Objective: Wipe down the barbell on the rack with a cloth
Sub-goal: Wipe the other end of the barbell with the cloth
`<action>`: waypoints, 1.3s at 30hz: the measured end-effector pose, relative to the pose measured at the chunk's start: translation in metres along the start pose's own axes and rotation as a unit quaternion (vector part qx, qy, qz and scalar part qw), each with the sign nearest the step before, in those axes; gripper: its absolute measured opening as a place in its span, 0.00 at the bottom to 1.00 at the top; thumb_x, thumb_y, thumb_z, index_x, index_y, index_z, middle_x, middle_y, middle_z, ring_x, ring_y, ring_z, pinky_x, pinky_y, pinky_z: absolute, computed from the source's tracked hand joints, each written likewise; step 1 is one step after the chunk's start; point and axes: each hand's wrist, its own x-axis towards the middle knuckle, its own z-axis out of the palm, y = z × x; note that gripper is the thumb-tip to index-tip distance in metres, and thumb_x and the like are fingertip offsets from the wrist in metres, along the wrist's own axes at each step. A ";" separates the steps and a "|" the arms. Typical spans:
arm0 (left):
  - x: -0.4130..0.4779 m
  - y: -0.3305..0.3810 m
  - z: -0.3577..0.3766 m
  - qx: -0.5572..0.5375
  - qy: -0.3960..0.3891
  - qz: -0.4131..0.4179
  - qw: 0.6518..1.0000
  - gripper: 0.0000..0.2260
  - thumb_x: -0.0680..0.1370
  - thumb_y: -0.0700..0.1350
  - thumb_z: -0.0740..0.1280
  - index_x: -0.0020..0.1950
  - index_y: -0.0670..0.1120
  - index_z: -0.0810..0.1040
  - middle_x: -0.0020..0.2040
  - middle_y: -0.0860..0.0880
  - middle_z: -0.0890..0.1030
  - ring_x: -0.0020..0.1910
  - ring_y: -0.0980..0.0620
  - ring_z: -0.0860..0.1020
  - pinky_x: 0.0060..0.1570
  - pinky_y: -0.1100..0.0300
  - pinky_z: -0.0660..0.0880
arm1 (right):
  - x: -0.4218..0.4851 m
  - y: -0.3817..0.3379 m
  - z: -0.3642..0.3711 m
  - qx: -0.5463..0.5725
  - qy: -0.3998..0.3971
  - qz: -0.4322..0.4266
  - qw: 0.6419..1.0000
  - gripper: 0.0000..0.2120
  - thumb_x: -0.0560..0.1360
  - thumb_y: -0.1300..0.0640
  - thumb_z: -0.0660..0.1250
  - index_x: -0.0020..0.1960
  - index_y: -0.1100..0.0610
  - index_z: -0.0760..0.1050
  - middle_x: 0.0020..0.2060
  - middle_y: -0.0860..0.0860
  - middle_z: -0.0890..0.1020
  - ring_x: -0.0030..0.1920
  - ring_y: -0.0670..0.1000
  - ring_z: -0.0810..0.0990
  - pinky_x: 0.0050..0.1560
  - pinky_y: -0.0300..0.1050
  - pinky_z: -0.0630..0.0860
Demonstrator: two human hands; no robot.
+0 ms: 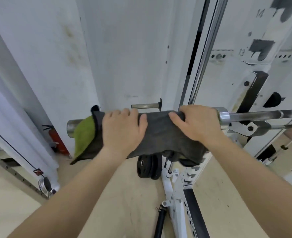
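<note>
1. My left grip (pixel 123 127) and right grip (pixel 195 123) both clamp the grey cloth (pixel 157 134) around the barbell (pixel 261 115) sleeve.
2. The bar's bare shaft runs rightward past my right grip onto the rack (pixel 255 93).

left hand (pixel 123 129), right hand (pixel 195 125), cloth (pixel 157 134), barbell (pixel 261 115)

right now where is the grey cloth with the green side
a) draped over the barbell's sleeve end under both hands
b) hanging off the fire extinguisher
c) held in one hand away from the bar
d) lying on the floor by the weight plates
a: the grey cloth with the green side drapes over the steel barbell, with the left hand and right hand pressing on it.
</note>
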 end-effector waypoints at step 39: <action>0.038 -0.123 0.006 0.046 -0.256 0.034 0.965 0.29 0.76 0.59 0.39 0.54 0.50 0.77 0.52 0.47 0.79 0.48 0.44 0.76 0.41 0.52 0.66 | 0.014 -0.155 0.016 0.088 0.149 -0.026 0.984 0.13 0.77 0.53 0.59 0.40 0.57 0.77 0.33 0.53 0.79 0.33 0.56 0.76 0.36 0.49 0.73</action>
